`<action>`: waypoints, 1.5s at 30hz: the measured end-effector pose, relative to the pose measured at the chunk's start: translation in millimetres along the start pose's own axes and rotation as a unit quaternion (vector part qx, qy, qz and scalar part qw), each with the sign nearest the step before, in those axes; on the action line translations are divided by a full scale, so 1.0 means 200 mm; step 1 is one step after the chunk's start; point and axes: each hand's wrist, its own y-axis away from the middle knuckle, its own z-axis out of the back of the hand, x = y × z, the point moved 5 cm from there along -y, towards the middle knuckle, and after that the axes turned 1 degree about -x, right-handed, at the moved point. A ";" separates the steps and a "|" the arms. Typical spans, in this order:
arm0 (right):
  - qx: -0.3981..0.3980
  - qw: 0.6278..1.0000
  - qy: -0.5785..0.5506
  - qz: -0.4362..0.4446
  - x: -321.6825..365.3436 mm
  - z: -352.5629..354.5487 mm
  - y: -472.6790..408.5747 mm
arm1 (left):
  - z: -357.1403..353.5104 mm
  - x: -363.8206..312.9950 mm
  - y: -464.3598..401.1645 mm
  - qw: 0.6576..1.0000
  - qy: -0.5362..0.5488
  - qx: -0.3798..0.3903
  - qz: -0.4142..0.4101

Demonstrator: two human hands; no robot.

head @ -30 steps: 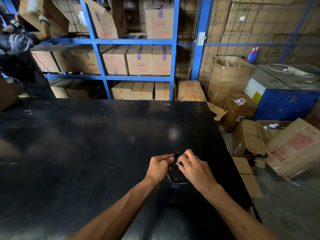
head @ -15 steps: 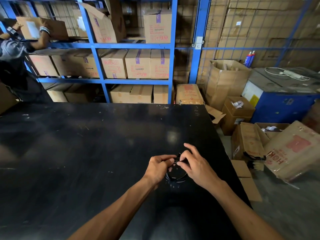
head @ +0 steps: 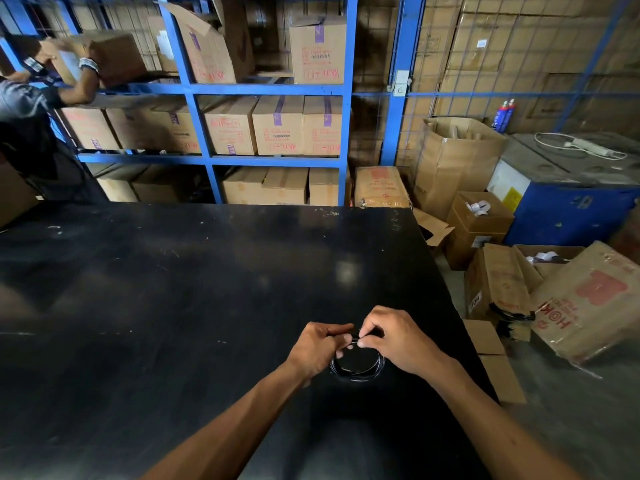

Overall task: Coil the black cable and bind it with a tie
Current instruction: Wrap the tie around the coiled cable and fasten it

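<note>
The black cable (head: 358, 370) is wound into a small coil that hangs between my hands, just above the black table (head: 194, 292). My left hand (head: 318, 348) pinches the top of the coil from the left. My right hand (head: 398, 341) pinches the same spot from the right, fingertips almost touching the left ones. A thin pale strand, possibly the tie (head: 356, 337), shows between the fingertips. The top of the coil is hidden by my fingers.
The table's right edge (head: 450, 299) runs close to my right hand. Cardboard boxes (head: 585, 299) lie on the floor to the right. Blue shelving (head: 270, 88) with cartons stands behind the table. Another person (head: 31, 109) handles a box at the far left.
My right hand's fingers, spread half a second ago, have curled in onto the coil's top. The coil hangs slightly lower under the fingers. The person at the left keeps shifting a box.
</note>
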 end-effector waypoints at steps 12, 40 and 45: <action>0.006 0.998 -0.025 0.059 0.04 0.02 -0.03 | 0.02 -0.07 -0.01 0.981 -0.177 0.024 -0.076; -0.041 0.853 -0.406 -0.325 -0.39 -0.22 0.18 | 0.06 0.29 -0.07 0.981 0.149 -0.008 0.123; -0.032 0.845 -0.426 -0.321 -0.47 -0.27 0.18 | 0.07 0.32 -0.14 0.991 0.081 -0.061 0.085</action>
